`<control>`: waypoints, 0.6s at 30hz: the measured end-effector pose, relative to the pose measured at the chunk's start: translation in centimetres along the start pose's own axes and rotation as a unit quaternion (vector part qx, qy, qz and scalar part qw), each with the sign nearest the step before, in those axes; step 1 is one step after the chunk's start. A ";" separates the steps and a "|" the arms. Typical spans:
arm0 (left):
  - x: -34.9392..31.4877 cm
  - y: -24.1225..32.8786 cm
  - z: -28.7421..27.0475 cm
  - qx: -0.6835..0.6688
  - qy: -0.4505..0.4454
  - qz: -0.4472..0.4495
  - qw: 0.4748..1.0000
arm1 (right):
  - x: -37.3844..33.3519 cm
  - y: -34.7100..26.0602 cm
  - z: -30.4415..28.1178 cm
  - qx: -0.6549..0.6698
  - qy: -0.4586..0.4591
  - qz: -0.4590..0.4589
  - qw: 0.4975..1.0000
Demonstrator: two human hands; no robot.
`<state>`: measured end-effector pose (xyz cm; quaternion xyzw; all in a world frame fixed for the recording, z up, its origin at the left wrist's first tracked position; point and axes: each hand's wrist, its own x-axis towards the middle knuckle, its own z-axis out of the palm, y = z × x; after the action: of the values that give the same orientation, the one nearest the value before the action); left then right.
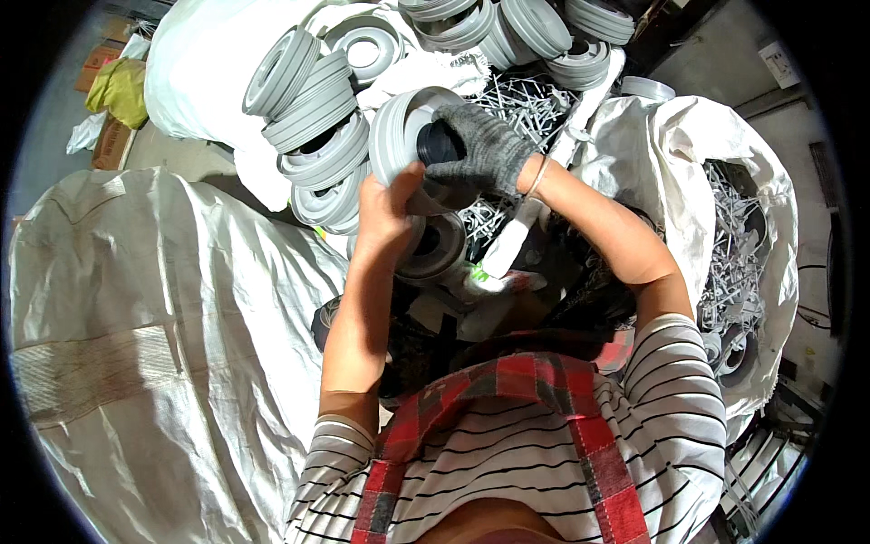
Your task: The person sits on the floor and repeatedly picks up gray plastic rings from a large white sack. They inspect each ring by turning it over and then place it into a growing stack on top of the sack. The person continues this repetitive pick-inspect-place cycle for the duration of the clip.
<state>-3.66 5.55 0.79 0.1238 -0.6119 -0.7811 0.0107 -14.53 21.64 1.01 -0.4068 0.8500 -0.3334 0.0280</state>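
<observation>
My left hand (388, 207), bare, grips the near left rim of a grey ribbed plastic ring (388, 138), with the thumb over its edge. The ring is tilted so its hollow side faces right. At that opening, my right hand (485, 150), in a grey knit glove, is closed around a short black cylinder (436, 143). Its fingers lie above the cylinder and the thumb below. Part of the cylinder is hidden by the glove. Just under both hands sits another grey round part (437, 249) with a dark centre.
Grey rings stand stacked (313, 107) to the left, and more rings (535, 32) pile up at the far side. Thin grey plastic strips (521, 102) lie beyond my right hand. A large white sack (118, 299) fills the left; an open white sack (625, 163) on the right holds similar strips.
</observation>
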 end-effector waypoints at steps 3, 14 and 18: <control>-0.3 1.3 -0.2 -0.002 -0.018 -0.039 0.999 | -0.1 -0.2 -0.3 -0.029 -0.001 -0.096 0.995; -0.1 0.8 -1.2 0.077 -0.048 -0.010 0.996 | -0.5 -0.8 0.7 0.002 0.048 -0.152 0.987; -0.1 1.0 -1.9 0.075 -0.075 -0.035 0.994 | -0.3 -0.7 0.0 -0.052 0.024 -0.263 0.963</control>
<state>-3.30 3.49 1.30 0.0872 -0.6633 -0.7398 -0.0721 -13.87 21.56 1.35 -0.6093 0.7295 -0.2934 -0.1022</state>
